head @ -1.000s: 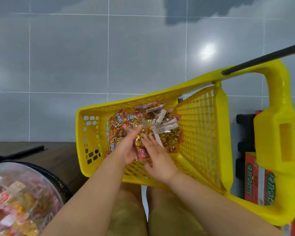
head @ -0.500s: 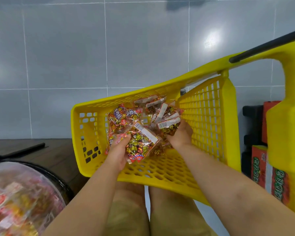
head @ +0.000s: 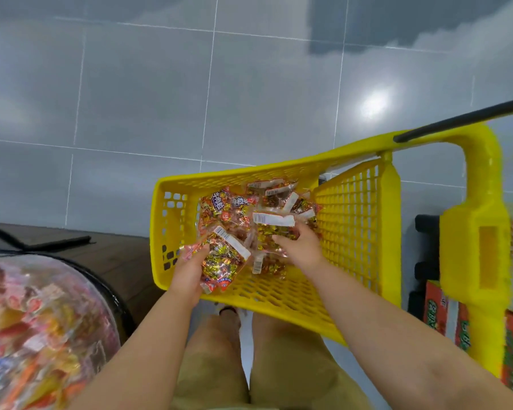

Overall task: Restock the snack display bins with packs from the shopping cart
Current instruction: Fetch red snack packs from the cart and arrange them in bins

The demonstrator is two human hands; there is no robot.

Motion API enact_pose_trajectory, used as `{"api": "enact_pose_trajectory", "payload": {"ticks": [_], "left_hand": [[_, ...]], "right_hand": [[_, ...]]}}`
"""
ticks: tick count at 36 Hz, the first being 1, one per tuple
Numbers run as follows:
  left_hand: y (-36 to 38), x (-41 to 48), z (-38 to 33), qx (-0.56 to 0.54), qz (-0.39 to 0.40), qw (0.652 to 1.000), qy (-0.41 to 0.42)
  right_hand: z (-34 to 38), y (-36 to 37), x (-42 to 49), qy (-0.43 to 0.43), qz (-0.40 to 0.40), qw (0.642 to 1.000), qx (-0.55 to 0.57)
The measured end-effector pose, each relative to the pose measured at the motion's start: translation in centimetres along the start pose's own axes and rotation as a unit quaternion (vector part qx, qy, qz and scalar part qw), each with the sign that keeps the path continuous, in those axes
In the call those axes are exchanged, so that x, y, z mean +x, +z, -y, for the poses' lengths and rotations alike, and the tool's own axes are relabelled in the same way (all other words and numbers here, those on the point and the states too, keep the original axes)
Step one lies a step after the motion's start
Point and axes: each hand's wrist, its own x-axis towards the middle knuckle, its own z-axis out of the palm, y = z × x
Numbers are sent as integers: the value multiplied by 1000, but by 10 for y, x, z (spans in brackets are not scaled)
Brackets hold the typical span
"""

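Forearms bare to the left hand (head: 190,276) and the right hand (head: 301,247), both at the yellow cart (head: 279,300). Below the cart's near wall, khaki legwear (head: 214,365) covers both thighs. Just under that wall, footwear (head: 230,310): a dark strap on white, otherwise indistinct.

glossy plastic cart (head: 359,220), crinkly shiny packs (head: 224,257)

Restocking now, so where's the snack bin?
The bin is at the head view's lower left, left of the cart and the left hand.
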Motion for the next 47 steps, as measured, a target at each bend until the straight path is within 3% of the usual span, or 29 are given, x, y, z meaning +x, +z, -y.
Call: {"api": "enact_pose_trajectory", "payload": {"ticks": [5, 14, 21, 23, 26, 30, 33, 35, 37, 38, 41, 43, 47], "left_hand": [[-24, -37, -22, -39, 42, 998, 38], [-134, -98, -22, -171, -36, 980, 90], [-260, -151, 16, -268, -73, 952, 130], [-301, -169, 31, -268, -101, 946, 150], [-359, -193, 53, -281, -135, 936, 165], [-424, -223, 79, -314, -145, 916, 202], [-465, -240, 94, -322, -170, 905, 219], [-489, -251, 101, -346, -178, 890, 240], [-510, -263, 108, -350, -188, 882, 252], [-519, -267, 111, -349, -195, 879, 260], [-542, -277, 118, -366, -201, 860, 294], [-552, -284, 120, -374, -190, 854, 306], [-565, -289, 123, -390, -199, 841, 318]], "right_hand": [[50, 26, -37, -116, 96, 986, -68], [126, 102, -121, -232, 169, 939, -189], [124, 188, -212, -316, 235, 895, -207], [121, 216, -241, -313, 268, 891, -192], [110, 259, -284, -211, 360, 900, -126], [91, 313, -338, -122, 464, 874, -77], [85, 343, -375, -127, 514, 845, -70], [86, 360, -399, -177, 542, 817, -90], [90, 374, -427, -194, 551, 799, -145], [91, 385, -438, -181, 537, 807, -164], [93, 406, -457, -341, 446, 785, -262], [97, 416, -466, -326, 418, 816, -231], [108, 438, -480, -314, 403, 829, -226]]}}
